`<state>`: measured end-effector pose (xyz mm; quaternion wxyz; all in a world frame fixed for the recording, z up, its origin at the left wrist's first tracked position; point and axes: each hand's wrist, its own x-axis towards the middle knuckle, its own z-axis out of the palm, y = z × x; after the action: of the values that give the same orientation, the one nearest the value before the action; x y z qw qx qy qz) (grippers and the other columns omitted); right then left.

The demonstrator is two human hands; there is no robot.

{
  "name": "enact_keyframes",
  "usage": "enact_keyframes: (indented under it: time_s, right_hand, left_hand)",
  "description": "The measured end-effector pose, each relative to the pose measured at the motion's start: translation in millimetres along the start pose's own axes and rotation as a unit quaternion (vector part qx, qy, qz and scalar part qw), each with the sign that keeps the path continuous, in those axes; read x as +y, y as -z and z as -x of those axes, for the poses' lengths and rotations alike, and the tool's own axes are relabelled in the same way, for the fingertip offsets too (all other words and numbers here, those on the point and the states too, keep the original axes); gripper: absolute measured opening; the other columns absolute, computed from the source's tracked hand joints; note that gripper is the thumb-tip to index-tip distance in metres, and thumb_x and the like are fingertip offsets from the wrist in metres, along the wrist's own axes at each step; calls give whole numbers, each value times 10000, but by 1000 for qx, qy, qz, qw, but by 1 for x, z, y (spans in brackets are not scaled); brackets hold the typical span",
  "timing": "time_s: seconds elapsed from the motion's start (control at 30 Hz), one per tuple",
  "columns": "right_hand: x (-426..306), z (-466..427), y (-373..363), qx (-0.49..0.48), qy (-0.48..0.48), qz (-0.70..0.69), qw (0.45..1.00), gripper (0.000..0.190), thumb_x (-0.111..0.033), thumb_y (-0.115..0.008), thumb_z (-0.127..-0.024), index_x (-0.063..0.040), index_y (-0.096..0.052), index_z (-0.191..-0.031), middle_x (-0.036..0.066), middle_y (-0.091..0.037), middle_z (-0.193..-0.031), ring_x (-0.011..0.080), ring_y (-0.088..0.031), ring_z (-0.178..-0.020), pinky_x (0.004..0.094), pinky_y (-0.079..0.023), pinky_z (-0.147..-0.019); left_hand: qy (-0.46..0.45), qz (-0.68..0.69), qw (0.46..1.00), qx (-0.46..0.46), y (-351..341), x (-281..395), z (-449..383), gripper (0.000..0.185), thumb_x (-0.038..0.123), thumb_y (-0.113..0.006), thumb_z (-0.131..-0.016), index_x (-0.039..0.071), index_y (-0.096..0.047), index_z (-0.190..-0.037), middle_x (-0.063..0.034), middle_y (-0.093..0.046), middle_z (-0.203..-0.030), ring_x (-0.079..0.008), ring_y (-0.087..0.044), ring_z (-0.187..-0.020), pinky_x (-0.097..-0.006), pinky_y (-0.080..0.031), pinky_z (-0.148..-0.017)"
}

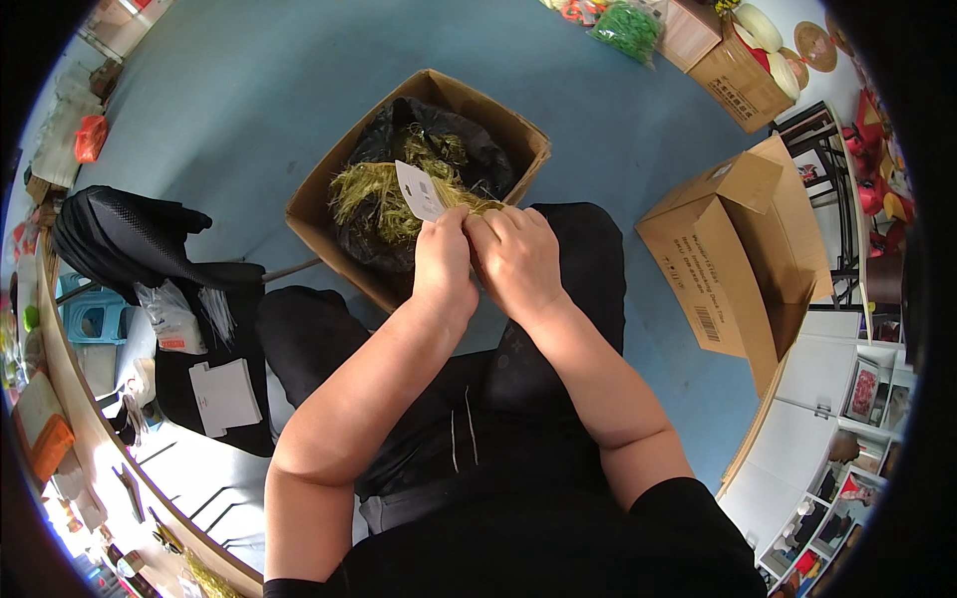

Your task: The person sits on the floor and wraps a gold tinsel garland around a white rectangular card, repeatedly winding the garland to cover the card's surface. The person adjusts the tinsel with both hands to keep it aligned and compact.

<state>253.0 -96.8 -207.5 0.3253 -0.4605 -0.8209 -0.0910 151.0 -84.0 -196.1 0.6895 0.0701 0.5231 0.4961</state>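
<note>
A white hang-tag card [419, 190] with printing stands up from the fingers of my left hand [445, 258], which grips its lower end. Against it, my right hand [516, 254] has its fingers curled over a strand of gold tinsel garland [454, 196]. The two hands touch, and their fingertips and the join between card and garland are partly hidden. Below them, more gold tinsel [370, 198] spills over a black plastic bag [490, 153] inside an open cardboard box [321, 176] on the floor.
On a black chair [168, 381] at my left lie a stack of white cards [226, 396], a clear plastic bag [172, 318] and thin clear ties [217, 314]. An open carton [703, 276] stands at right, near shelves. A green-filled bag [628, 31] sits at the far right.
</note>
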Motion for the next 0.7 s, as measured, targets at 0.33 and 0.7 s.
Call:
enact_keyframes:
  time_s: [0.33, 0.7]
  right_hand:
    - [-10, 1, 6, -83, -77, -35, 993, 281, -83, -710, -779, -26, -648, -1047, 81, -608, -862, 253, -620, -813, 370, -506, -736]
    - [-53, 0, 47, -106, -149, -172, 968, 212, -113, -666, -929, -12, -616, -1109, 109, -635, -925, 276, -655, -768, 357, -544, -654]
  left_hand:
    - [-86, 45, 994, 41, 11, -8, -19, 338, 193, -474, -1023, -42, -507, -1264, -138, -635, -1072, -235, -640, -951, -376, -546, -801]
    - [-324, 134, 935, -57, 46, 58, -30, 372, 105, -423, -1031, -8, -423, -1385, -149, -549, -1282, -261, -574, -1161, -406, -487, -986]
